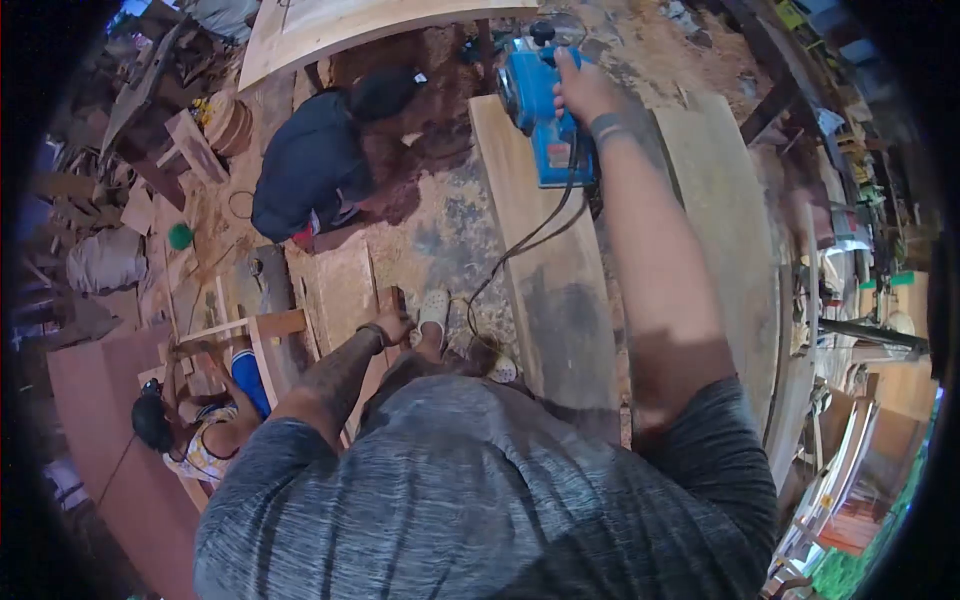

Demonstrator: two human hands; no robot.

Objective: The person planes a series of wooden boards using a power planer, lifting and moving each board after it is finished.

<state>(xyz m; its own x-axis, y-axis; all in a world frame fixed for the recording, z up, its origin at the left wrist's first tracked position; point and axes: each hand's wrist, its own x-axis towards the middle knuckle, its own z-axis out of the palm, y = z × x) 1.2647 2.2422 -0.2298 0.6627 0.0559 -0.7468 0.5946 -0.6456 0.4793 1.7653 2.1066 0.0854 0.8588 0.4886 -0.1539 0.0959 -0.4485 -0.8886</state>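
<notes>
My right hand [590, 88] is wrapped around the handle of a blue electric planer [553, 130]. The planer rests near the far end of a long wooden plank [555, 270], and its dark cord [520, 245] loops back toward my feet. Down by my left leg, my left hand [394, 325] is closed at the end of a brown piece of wood [390, 297]; its fingers are small and partly hidden. A second wide plank [725, 230] lies to the right of the first.
A person in dark clothes [310, 165] bends low ahead on the left. Another person [205, 430] sits by a wooden frame [270, 345] at lower left. A pale wooden panel [370, 35] stands at the top. Wood shavings [445, 225] cover the ground.
</notes>
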